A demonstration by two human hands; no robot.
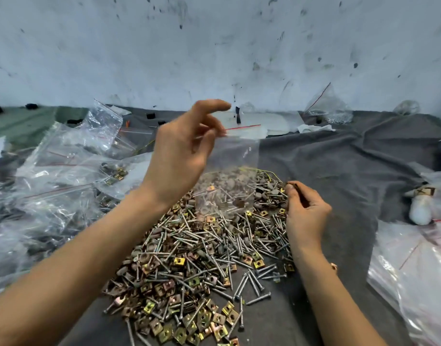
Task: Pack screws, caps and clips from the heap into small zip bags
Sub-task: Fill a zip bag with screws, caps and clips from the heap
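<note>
Head view. The left hand (182,151) is raised above the heap (202,258). Its thumb and middle fingers pinch the top left corner of a small zip bag (235,156), and its forefinger arches free above them. The bag hangs straight down from that pinch, long axis upright. Its red zip line runs off to the right of the left fingertips, and its bottom hangs over the far part of the heap. Some screws and caps already sit in its lower half. The fingertips are blurred, so I cannot tell whether the mouth is held apart.

The right hand (304,208) sits low at the right edge of the heap, below and to the right of the bag. Its fingers are curled, and thumb and forefinger are closed on a small dark piece (296,188); whether it is a cap or a clip I cannot tell.

The next move likely turns on one relation: the bag's mouth lies up and to the left of the right hand, just beside the left fingertips. The piece would therefore have to travel up and inward, then drop in from above.

Everything lies on a grey cloth (339,171). Filled bags (59,171) are piled beyond the left forearm, and more plastic bags (414,270) lie out past the right hand.
</note>
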